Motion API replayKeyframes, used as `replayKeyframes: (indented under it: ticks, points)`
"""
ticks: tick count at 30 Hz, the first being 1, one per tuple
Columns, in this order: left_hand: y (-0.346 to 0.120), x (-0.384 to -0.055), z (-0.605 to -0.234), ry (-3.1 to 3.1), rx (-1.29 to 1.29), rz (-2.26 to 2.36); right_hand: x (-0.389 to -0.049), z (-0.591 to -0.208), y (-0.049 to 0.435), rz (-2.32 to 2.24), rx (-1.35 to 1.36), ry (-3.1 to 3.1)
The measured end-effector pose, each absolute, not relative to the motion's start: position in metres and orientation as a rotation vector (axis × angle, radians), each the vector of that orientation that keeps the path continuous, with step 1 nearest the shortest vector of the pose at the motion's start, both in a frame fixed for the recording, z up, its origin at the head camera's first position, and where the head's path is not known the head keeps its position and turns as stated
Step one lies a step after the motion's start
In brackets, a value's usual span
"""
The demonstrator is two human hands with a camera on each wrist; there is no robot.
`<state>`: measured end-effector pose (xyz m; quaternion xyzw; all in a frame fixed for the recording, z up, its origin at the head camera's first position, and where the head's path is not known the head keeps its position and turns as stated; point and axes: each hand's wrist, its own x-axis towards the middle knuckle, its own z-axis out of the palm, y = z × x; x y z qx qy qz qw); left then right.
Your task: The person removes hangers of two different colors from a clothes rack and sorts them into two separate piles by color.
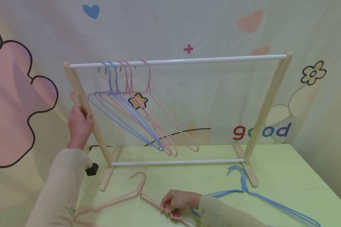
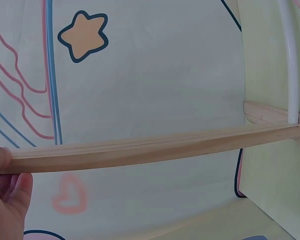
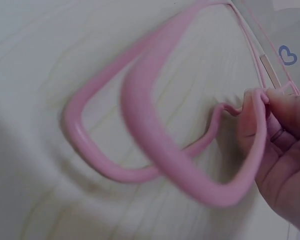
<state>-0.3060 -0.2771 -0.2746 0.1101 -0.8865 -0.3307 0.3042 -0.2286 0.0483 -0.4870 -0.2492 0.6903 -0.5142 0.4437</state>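
My left hand [image 1: 80, 126] grips the left wooden post [image 1: 100, 142] of a small clothes rack; the left wrist view shows fingers and thumb around that post [image 2: 155, 154]. Low over the table, my right hand [image 1: 182, 201] pinches the shoulder of a pink hanger [image 1: 116, 200]. In the right wrist view, thumb and fingers hold the notched part of this pink hanger [image 3: 140, 112], and a second pink hanger [image 3: 85, 145] lies just beneath it on the tabletop. Two blue hangers [image 1: 125, 126] and three pink hangers [image 1: 167, 117] hang from the left half of the white top rod [image 1: 216, 60].
Several blue hangers [image 1: 281, 205] lie stacked at the right front of the pale green table [image 1: 298, 176]. A white lower rod [image 1: 179, 162] joins the rack's wooden feet [image 1: 245, 165]. Behind hangs a printed cloth [image 1: 216, 104]. A small black object [image 1: 92, 169] is near the left sleeve.
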Motion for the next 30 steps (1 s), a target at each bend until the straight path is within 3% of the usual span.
replayKeyframes:
  ticks: [20, 30]
  points:
    - [-0.277, -0.303, -0.277, -2.338, 0.297, -0.894, -0.222, -0.475, 0.047, -1.147, -0.576, 2.207]
    - [-0.277, -0.305, -0.277, -2.347, 0.276, -0.871, -0.220, -0.401, 0.079, -1.037, -0.806, 2.150]
